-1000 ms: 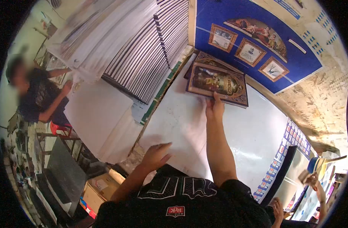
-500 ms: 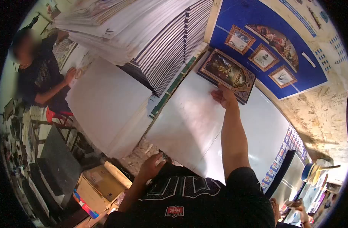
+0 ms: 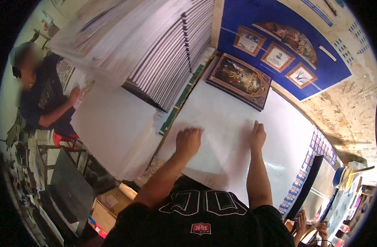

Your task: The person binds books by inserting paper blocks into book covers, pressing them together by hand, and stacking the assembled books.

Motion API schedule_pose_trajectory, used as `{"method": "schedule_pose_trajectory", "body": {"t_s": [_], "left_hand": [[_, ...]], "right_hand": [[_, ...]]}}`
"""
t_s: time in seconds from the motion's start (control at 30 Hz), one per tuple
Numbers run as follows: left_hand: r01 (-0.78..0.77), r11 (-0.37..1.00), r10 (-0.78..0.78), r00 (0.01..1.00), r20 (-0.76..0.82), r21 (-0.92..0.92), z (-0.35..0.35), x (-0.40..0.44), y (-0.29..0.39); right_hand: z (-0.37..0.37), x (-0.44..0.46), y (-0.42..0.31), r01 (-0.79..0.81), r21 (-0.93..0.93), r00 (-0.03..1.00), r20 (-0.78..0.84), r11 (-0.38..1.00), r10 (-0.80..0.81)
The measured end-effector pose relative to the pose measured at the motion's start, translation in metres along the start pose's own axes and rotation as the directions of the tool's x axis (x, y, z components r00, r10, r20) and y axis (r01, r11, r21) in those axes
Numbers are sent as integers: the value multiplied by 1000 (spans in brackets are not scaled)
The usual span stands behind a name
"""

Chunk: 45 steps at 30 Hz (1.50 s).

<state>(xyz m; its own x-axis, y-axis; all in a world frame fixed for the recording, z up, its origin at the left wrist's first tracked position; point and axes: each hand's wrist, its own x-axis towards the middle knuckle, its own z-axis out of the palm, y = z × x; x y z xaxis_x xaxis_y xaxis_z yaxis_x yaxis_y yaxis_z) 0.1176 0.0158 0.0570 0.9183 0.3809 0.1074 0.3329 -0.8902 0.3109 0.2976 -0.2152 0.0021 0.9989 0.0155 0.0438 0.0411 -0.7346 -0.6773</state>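
While both hands are over the white tabletop (image 3: 221, 111), the ornate brown book (image 3: 240, 81) lies cover up, near 1 o'clock from the left hand (image 3: 188, 142) and between 11 and 12 from the right hand (image 3: 258, 136). Fingers curled on each, both apart from the book; cannot tell whether either palm encloses anything. Blue poster (image 3: 285, 45): toward 2 o'clock from book.

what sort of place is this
Likely a small print or bookbinding workshop: there is a tall stack of what look like dark-edged printed pieces, an ornate book, and a broad white worktop.
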Motion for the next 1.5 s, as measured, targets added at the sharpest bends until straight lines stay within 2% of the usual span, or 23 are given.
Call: {"method": "schedule_pose_trajectory", "body": {"t_s": [0.07,0.13,0.2,0.27,0.3,0.33,0.37,0.4,0.47,0.57,0.6,0.67,0.8,0.93,1.03,1.13,1.17,1.2,1.27,1.33,1.4,1.47,1.5], "left_hand": [[-94,993,100,992,-72,78,12,72,1],[-66,996,67,998,-15,65,23,143,5],[-119,980,123,992,-12,162,24,192,5],[-106,993,111,984,139,-45,18,224,9],[-37,999,38,985,165,-10,30,234,8],[-108,994,111,985,130,-32,31,242,7],[-7,999,16,973,229,-41,34,254,10],[102,994,-85,939,332,-34,29,258,17],[28,999,-17,953,304,-32,29,263,15],[-47,992,77,960,268,-115,33,264,6],[-59,978,110,960,256,-200,35,266,4],[-64,983,104,966,236,-174,38,266,0],[-28,990,61,968,244,-136,35,264,1],[-84,986,113,972,208,-141,32,262,5],[48,992,-7,945,326,-117,29,266,8],[7,984,16,992,129,-180,31,250,10],[169,976,-138,968,209,-139,22,239,18],[161,976,-130,971,203,-145,21,223,18],[-104,953,110,994,3,-285,29,169,7],[-306,952,306,951,46,-24,57,96,-6],[-313,927,297,949,102,209,76,28,-18],[-328,929,304,941,149,173,59,-6,-11],[-324,935,298,938,178,144,52,-27,-10]], "right_hand": [[-8,0,12,28,-165,999,-36,986,-34],[-7,-3,12,212,-251,970,-64,945,-234],[-4,3,24,192,-140,972,-113,971,-208],[-7,5,24,125,-110,986,-93,986,-136],[-10,7,22,74,-95,994,-69,993,-81],[-14,15,20,30,-77,998,-47,997,-34],[-16,28,18,15,-70,998,-57,997,-19],[-17,41,16,-1,-74,999,-46,997,-2],[-22,72,6,-25,-62,999,-30,998,23],[-30,121,-3,113,-143,962,263,983,-72],[-28,125,0,109,-137,963,262,985,-70],[-27,125,4,57,-6,950,308,998,-52],[-17,119,2,59,-45,975,217,997,-48],[-23,120,2,66,-34,967,247,997,-55],[-17,120,9,26,20,961,273,999,-30],[-17,115,17,92,110,963,244,990,-117],[-18,108,19,98,111,964,235,989,-122],[-22,96,21,53,151,979,185,987,-81],[-22,55,33,10,184,989,143,983,-37],[-11,-4,50,208,14,978,4,978,-208],[-22,-68,17,136,78,990,17,988,-137],[-17,-117,6,32,135,998,47,990,-39],[-7,-135,12,152,6,987,43,988,-152]]}}
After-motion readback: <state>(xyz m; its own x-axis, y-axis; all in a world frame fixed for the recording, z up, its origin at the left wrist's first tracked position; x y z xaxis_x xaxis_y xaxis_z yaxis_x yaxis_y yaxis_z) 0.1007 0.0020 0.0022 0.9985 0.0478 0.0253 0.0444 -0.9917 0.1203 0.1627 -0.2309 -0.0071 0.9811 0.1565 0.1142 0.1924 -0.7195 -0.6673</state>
